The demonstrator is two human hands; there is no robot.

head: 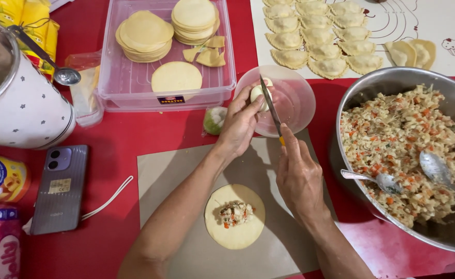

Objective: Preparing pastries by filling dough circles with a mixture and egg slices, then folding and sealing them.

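A peeled boiled egg (pixel 259 94) is clamped in the left hand (pixel 240 124) over a clear bowl (pixel 294 101), catching pieces, while the right hand's (pixel 297 173) grip is closed on a knife (pixel 271 108).

Red tablecloth (pixel 119 155) under a tan mat (pixel 175 170) — pale yellow dough (pixel 235 235) on it. The filling (pixel 392 139) is cream flecked with orange. White pot (pixel 28 111) — small grey stars. Grey-lilac phone (pixel 61 188).
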